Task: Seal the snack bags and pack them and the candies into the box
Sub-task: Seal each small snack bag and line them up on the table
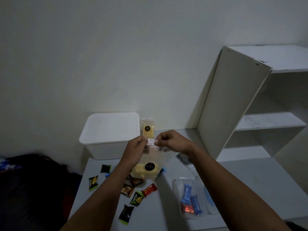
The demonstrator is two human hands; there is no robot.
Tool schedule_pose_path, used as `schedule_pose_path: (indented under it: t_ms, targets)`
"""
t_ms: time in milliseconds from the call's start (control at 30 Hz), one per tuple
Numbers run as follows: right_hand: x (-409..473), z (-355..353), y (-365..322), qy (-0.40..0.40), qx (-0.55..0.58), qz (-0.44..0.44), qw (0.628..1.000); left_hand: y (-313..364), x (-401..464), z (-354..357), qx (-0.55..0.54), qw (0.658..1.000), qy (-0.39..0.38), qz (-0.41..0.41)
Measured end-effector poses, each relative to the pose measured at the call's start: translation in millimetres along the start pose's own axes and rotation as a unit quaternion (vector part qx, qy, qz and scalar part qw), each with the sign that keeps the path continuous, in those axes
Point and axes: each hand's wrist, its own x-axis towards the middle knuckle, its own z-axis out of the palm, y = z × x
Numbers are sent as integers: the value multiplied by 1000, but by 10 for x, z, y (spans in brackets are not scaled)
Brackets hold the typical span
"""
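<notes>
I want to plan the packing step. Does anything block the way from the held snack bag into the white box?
Yes. The white box has its lid on, so the held snack bag, pinched at its top by the left hand and right hand, cannot go in yet.

The box [110,130] is plain white, as are the table [166,214] and the shelf unit [241,105] beside it. The held snack bag [150,162] is clear plastic over pale yellow sticks with a round black label, and the second snack bag [147,129] behind shows the same yellow and black. The candies [131,190] lie in black-and-green, brown, and red-orange wrappers, while the clear tray [188,197] holds blue pieces and a red one.
</notes>
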Motion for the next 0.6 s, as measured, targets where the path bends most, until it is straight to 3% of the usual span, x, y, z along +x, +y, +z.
schedule_pose_path:
  t_ms: [200, 400, 600]
  targets:
    - [31, -4, -58, 18, 9, 7, 1000, 9, 16, -16, 53, 998, 0, 20]
    - [-8, -59, -51, 14, 7, -12, 1000, 50, 20, 6, -20, 1000, 14, 4]
    - [-34, -49, -44, 39, 45, -11, 998, 76, 51, 24, -9, 1000, 11, 6]
